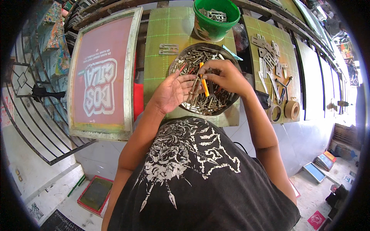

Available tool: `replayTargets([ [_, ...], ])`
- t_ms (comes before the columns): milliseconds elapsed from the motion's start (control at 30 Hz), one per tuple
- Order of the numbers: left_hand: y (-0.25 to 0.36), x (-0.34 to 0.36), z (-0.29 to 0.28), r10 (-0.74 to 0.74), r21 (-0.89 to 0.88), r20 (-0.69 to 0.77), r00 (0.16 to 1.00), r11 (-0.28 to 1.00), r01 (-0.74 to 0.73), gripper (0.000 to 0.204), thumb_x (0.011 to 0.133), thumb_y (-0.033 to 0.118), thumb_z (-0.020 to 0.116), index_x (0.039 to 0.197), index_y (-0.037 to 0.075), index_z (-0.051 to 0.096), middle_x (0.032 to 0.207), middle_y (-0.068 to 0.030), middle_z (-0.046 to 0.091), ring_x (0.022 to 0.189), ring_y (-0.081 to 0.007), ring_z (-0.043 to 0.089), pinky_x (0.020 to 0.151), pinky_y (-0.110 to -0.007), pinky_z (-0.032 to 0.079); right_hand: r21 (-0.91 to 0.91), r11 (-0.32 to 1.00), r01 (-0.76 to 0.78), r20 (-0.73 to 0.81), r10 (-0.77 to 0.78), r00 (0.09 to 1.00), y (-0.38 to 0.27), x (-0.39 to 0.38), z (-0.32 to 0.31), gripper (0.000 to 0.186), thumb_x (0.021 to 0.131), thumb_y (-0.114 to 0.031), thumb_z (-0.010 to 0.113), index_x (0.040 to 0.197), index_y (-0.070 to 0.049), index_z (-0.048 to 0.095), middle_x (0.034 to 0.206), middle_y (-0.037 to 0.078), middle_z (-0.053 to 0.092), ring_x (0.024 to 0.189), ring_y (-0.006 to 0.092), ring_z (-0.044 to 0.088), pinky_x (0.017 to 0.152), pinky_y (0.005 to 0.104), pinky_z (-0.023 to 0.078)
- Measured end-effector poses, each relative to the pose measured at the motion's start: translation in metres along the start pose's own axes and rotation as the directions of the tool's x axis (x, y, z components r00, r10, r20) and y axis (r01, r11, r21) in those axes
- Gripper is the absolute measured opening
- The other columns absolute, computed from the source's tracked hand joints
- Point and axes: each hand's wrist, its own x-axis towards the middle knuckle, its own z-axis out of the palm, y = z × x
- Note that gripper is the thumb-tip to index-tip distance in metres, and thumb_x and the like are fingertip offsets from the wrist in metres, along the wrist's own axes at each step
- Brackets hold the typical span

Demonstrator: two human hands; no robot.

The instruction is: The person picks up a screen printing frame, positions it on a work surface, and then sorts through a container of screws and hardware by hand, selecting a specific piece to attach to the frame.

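Observation:
A wide dark round pan (235, 101) full of loose screws and bolts (216, 101) sits in front of me. My left hand (173, 89) is palm up over its left side, fingers stretched out. Thin metal pieces like long screws (194, 87) show at its fingertips; whether they rest on the fingers or lie behind them I cannot tell. My right hand (223, 75) comes over from the right, thumb and forefinger pinched together near the left fingertips. What is in the pinch is too small to name. A yellow-orange stick-like tool (205, 87) lies just below, among the screws.
A green bucket (216, 29) with metal plates stands behind the pan. Slotted metal plates (169, 49) lie to its left. Rightward are more plates (268, 54), wrenches (263, 80) and a brown tape roll (291, 109). A framed printing screen (101, 73) lies on the left.

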Motion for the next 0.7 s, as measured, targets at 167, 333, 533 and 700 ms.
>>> replayTargets([
  [167,-0.013,-0.011,0.000,0.110,0.060,-0.021,0.994,0.992,-0.109,0.048,0.101,0.032,0.031,0.129,-0.005,0.040,0.127,-0.0187,0.051,0.118,-0.0301,0.050,0.102,-0.044,0.040,0.063,0.997,-0.054,0.029,0.052,0.998,0.003,0.007,0.021,0.017,0.080,-0.003,0.064,0.096,0.001,0.063,0.086,0.010,0.066,0.080,0.0170,0.061,0.073,0.0302,0.047],
  [333,-0.022,-0.019,0.003,0.125,0.045,-0.059,0.990,0.991,-0.122,0.041,0.101,0.025,0.033,0.130,-0.003,0.040,0.129,-0.0190,0.049,0.123,-0.0309,0.047,0.104,-0.044,0.038,0.162,0.964,-0.210,-0.004,0.213,0.977,0.011,-0.002,0.038,0.015,0.082,-0.006,0.066,0.095,0.001,0.065,0.089,0.006,0.067,0.084,0.0110,0.060,0.076,0.0267,0.048],
  [533,-0.036,-0.018,-0.004,0.171,0.086,-0.120,0.978,0.983,-0.162,0.036,0.099,0.015,0.036,0.129,-0.004,0.041,0.130,-0.0211,0.049,0.124,-0.0316,0.046,0.104,-0.041,0.038,0.205,0.961,-0.184,-0.105,0.208,0.972,0.018,-0.012,0.055,0.016,0.080,-0.006,0.066,0.094,0.002,0.067,0.079,0.004,0.066,0.067,0.0084,0.059,0.059,0.0240,0.048],
  [700,-0.040,-0.017,-0.005,0.164,0.152,-0.167,0.972,0.979,-0.139,0.031,0.098,0.011,0.039,0.124,-0.003,0.046,0.124,-0.0180,0.054,0.120,-0.0296,0.051,0.102,-0.041,0.040,0.163,0.966,-0.203,-0.080,0.218,0.973,0.017,-0.012,0.055,0.018,0.080,-0.009,0.067,0.094,0.003,0.067,0.080,0.005,0.067,0.071,0.0093,0.060,0.064,0.0253,0.049],
])
